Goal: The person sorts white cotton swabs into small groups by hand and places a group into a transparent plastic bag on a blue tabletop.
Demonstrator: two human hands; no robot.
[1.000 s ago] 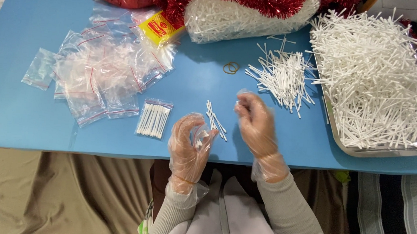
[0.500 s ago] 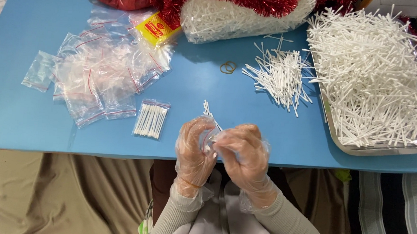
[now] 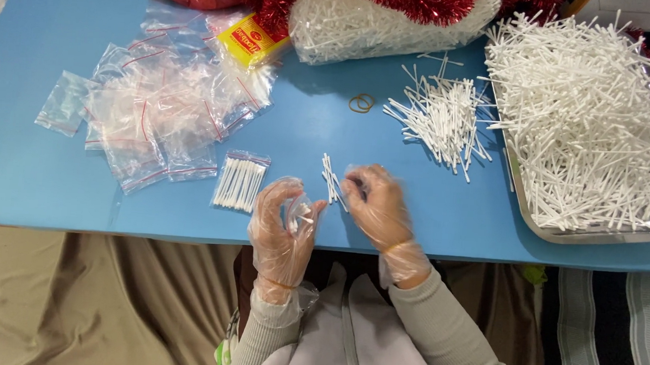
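Near the bottom centre of the frame, the left hand [image 3: 283,229], in a thin clear glove, curls loosely around a small clear bag [image 3: 300,212] with a few white swabs showing inside; the fingers are half closed on it, not clamped. Just to its right, the right hand [image 3: 378,205] lies with its fingertips closed on a short bundle of cotton swabs [image 3: 332,181] resting on the blue table [image 3: 54,188]; how many it grips I cannot tell, since the hand is blurred. A filled bag of swabs [image 3: 240,182] lies to the left of the hands, with a heap of empty zip bags [image 3: 156,112] in the upper left. A loose pile of swabs [image 3: 443,122] sits upper centre right, beside a metal tray [image 3: 562,233] heaped with more. To do this step well, the bundle probably wants squaring up, tips level, and the bag mouth held wide by the left thumb, so the sticks slide in together without snagging the film.
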